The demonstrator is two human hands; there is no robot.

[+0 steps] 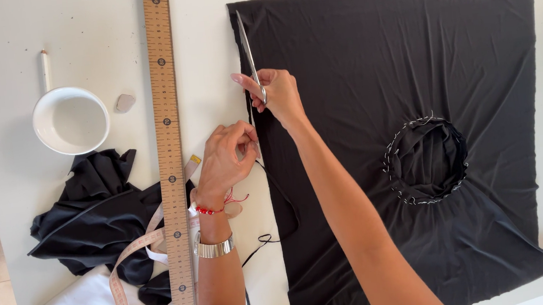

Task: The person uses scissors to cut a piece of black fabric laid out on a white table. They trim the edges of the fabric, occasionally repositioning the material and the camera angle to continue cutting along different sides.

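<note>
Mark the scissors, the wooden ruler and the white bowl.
scissors [247, 44], head view, on the blades lying along the black fabric's left edge
wooden ruler [166, 116], head view, mid-length on its face
white bowl [70, 120], head view, inside its hollow

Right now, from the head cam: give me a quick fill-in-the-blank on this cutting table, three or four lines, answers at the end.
1. The right hand holds a pair of ____ along the left edge of the black fabric.
2. The left hand pinches a narrow cut ____ of that fabric.
3. The long wooden ruler lies to the ____ of both hands.
4. The white bowl sits beside a small grey ____.

Answers: scissors; strip; left; chalk
</note>
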